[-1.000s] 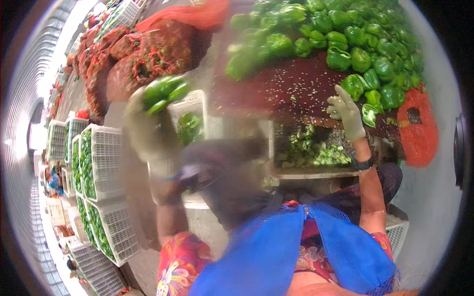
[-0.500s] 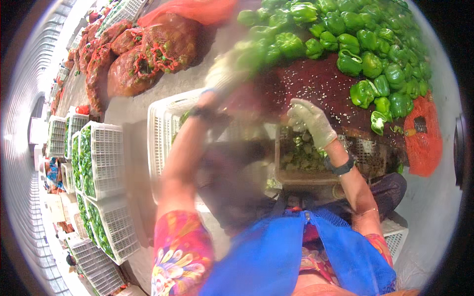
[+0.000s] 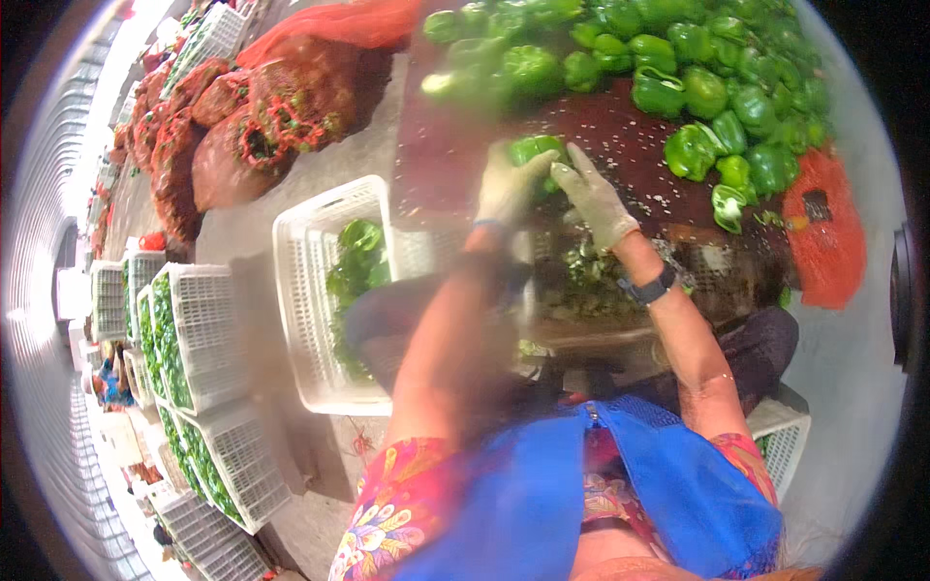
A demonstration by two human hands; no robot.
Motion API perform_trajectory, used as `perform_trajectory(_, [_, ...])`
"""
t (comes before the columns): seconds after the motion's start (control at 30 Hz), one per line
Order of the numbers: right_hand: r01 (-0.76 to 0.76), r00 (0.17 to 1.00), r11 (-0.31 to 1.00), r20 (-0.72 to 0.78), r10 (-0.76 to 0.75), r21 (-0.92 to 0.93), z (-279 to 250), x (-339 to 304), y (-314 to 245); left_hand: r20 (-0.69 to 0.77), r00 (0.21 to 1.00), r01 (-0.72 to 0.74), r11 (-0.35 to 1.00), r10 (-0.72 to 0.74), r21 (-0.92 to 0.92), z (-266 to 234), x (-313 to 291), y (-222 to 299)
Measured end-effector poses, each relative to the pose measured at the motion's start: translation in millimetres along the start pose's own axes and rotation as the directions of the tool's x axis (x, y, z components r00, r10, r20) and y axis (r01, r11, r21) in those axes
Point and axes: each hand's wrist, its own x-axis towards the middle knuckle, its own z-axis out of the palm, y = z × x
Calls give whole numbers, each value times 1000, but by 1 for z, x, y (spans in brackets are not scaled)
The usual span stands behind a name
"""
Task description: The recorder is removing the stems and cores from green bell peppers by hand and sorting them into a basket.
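L hand (image 3: 506,186) curls round 1 green bell pepper (image 3: 535,148) over the dark-red work surface's (image 3: 581,126) near edge; R hand (image 3: 598,201), half-bent, meets its right side, grip unclear. Loose L hold = pepper prob. slips, rolls near, falls.

I count one left hand (image 3: 504,186), one right hand (image 3: 598,203), one held pepper (image 3: 534,148), one crate (image 3: 308,290) beside the left leg (image 3: 383,318); heaped peppers (image 3: 705,92) are uncountable.

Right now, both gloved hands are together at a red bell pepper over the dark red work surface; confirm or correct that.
Wrong colour: the head view shows a green bell pepper, not red. The gloved left hand and right hand are together at it over the dark red work surface.
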Motion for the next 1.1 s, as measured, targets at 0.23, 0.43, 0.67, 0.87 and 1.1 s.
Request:
perform_trajectory(0.23, [150, 986, 868, 7, -167, -473, -55, -22, 8, 94, 990, -94, 983, 109, -156, 51, -8, -21])
perform_trajectory(0.43, [174, 983, 849, 35, -180, -500, -83, -3, 16, 90, 986, -128, 980, 142, -151, 75, 1, -23])
perform_trajectory(0.67, [87, 981, 706, 183, 62, -703, -79, 11, -6, 88, 966, -243, 970, 244, -25, 56, 30, -53])
perform_trajectory(0.87, [1, 980, 502, 100, 171, -865, -92, 9, -14, 48, 984, -173, 985, 172, 18, 73, 25, -53])
perform_trajectory(1.1, [-67, 997, 375, -46, 64, -924, -116, 55, 19, 91, 985, -164, 966, 149, 199, 74, 21, -25])
